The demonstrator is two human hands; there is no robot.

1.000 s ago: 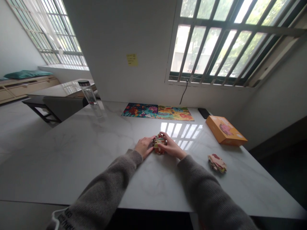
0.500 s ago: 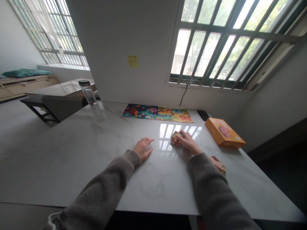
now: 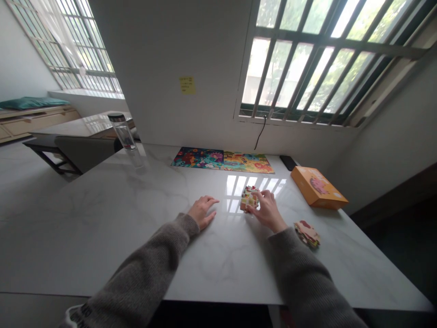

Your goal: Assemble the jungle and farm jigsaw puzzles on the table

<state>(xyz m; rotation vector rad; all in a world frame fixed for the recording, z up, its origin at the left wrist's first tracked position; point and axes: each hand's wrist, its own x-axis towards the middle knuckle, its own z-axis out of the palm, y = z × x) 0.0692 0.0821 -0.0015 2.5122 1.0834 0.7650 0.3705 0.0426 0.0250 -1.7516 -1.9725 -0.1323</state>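
In the head view, a small stack of colourful puzzle pieces is on the white marbled table, right of the middle. My right hand holds it from the right side, thumb at its near edge and fingers over its far side. My left hand rests on the tabletop to the left of the stack, fingers apart and nothing in them. Beside my right sleeve lies a second pile of puzzle pieces.
Two bright illustrated sheets, one dark and one yellow, lie along the wall. An orange box and a black phone sit at the right. A glass bottle stands at the far left.
My right hand has shifted slightly toward me, and its stack of puzzle pieces has turned so more of the top shows. My left hand stays in place.
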